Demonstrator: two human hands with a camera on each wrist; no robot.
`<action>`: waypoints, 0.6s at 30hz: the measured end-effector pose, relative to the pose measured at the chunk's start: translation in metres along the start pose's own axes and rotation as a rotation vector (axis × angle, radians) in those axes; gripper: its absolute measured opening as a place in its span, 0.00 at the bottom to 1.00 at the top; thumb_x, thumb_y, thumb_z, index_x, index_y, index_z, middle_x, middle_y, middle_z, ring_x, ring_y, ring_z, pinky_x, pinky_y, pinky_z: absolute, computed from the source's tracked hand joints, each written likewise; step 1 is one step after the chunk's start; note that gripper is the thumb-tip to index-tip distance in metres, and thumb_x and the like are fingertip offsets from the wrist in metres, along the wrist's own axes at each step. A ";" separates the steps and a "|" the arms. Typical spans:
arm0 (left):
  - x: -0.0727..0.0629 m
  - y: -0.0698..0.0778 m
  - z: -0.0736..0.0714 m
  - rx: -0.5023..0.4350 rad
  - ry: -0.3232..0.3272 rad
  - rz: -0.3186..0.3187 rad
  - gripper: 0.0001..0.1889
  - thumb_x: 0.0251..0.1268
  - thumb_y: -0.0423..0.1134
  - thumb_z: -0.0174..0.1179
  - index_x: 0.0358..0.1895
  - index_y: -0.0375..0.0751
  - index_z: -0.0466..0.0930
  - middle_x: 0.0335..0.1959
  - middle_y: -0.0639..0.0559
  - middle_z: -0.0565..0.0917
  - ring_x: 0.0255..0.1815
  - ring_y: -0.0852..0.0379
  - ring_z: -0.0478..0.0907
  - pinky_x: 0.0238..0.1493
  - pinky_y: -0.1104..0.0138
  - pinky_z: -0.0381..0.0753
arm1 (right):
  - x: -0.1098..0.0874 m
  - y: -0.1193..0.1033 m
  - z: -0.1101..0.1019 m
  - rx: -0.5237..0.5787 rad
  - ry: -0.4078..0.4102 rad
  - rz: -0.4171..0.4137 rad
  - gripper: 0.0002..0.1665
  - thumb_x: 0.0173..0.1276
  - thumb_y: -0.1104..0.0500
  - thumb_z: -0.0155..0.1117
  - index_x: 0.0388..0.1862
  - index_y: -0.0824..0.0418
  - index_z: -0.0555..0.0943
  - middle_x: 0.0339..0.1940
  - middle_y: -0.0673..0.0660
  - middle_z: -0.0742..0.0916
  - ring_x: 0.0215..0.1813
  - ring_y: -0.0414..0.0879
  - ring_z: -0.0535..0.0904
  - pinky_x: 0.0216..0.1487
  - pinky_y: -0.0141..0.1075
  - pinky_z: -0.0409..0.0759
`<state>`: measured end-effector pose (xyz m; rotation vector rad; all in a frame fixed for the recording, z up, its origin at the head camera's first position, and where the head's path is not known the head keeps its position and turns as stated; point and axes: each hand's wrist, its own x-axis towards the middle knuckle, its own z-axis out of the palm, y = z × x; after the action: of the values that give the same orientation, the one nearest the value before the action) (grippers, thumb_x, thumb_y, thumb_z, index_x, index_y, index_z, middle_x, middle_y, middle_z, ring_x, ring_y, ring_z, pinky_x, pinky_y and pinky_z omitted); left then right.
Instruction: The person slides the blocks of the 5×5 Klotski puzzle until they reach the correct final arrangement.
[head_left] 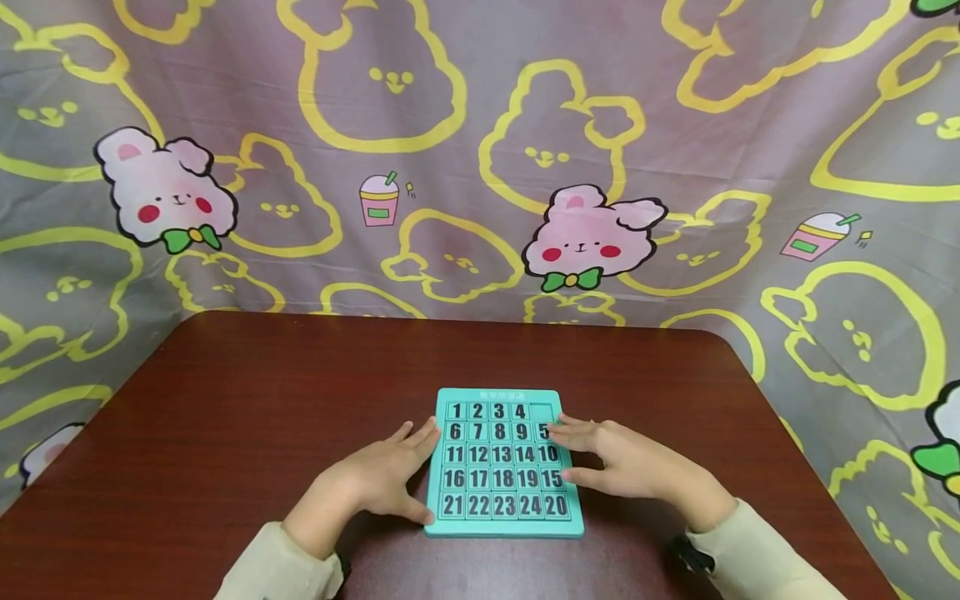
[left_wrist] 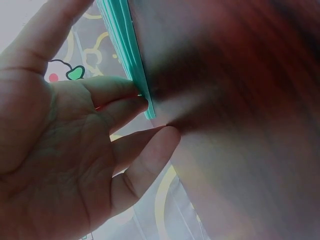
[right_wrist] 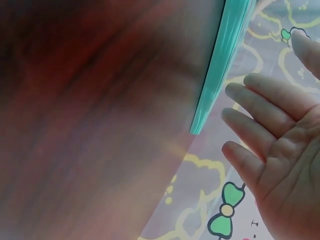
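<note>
A teal number slide puzzle [head_left: 504,528] lies flat on the table, its black-numbered tiles [head_left: 502,455] in five-wide rows. The top right slot [head_left: 541,412] is vacant, with tile 5 [head_left: 543,431] directly below it and 10, 15 and 20 down that column. Along the puzzle's left side, my left hand [head_left: 371,479] rests with fingers extended, fingertips at the upper edge and thumb at the lower corner. My right hand [head_left: 641,462] hovers at the right side, fingertips over tile 5 and thumb beside tile 15. In the right wrist view its fingers [right_wrist: 260,110] are extended, apart from the puzzle's edge [right_wrist: 220,70].
The puzzle sits on a dark reddish-brown wooden table [head_left: 300,375], towards its near side. Behind and around the table hangs a curtain [head_left: 450,183] printed with yellow outlines and pink rabbits. Pale sleeves [head_left: 281,571] cover both forearms.
</note>
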<state>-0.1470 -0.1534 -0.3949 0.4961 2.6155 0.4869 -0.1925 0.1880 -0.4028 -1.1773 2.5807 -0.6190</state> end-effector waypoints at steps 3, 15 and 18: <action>0.000 0.000 0.000 0.002 -0.003 0.000 0.57 0.48 0.55 0.76 0.79 0.42 0.53 0.83 0.51 0.49 0.83 0.40 0.45 0.73 0.43 0.60 | 0.000 -0.002 0.002 -0.014 -0.008 -0.003 0.33 0.70 0.48 0.65 0.68 0.63 0.75 0.70 0.58 0.78 0.76 0.58 0.66 0.67 0.60 0.70; 0.000 0.001 -0.001 0.002 -0.002 -0.003 0.57 0.48 0.54 0.77 0.79 0.42 0.53 0.83 0.51 0.49 0.83 0.40 0.45 0.73 0.43 0.61 | 0.007 -0.001 0.002 -0.042 -0.020 -0.025 0.33 0.71 0.47 0.64 0.67 0.65 0.75 0.68 0.59 0.79 0.75 0.59 0.67 0.67 0.59 0.70; -0.001 0.001 -0.001 0.001 0.000 -0.003 0.57 0.48 0.54 0.77 0.79 0.42 0.53 0.83 0.51 0.49 0.83 0.40 0.45 0.73 0.43 0.61 | 0.010 0.002 0.001 -0.035 -0.016 -0.037 0.33 0.71 0.47 0.63 0.67 0.66 0.75 0.68 0.61 0.79 0.75 0.61 0.67 0.67 0.59 0.70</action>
<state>-0.1464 -0.1528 -0.3938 0.4925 2.6159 0.4843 -0.1997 0.1815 -0.4048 -1.2386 2.5721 -0.5719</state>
